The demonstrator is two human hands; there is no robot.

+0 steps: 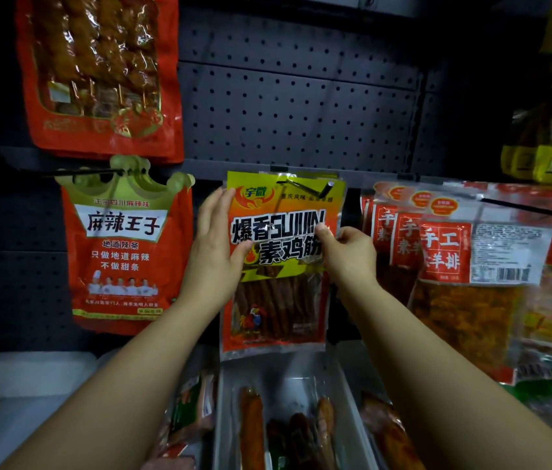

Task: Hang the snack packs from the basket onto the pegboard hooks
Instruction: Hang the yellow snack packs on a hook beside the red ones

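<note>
Right now the yellow-and-red snack pack (278, 262) sits upright against the dark pegboard (301, 113), its header level with a black hook (308, 188) whose prong shows across the top edge. Whether the hang hole is fully threaded cannot be told from this view; the prong seems to cross the header rather than clearly pass through it.

The left hand (215, 245) lies along the pack's left edge, fingers fairly straight up the side and thumb pressing on the front. The right hand (349, 247) pinches the right edge near mid-height, thumb on the printed face, fingers curled behind.

To do this step well, I would judge that the pack should be kept square and flat, with the header slid back along the prong until it hangs free, and only then let go. Holding it at mid-height leaves the floppy header loose, so shifting one hand up toward the hole would probably steady the threading.

Just beside it hang a crowned red pack (125, 252) on the left and a row of red packs (437, 252) on the right, so the sides must not snag. Below stand trays of sausages (284, 425).
</note>
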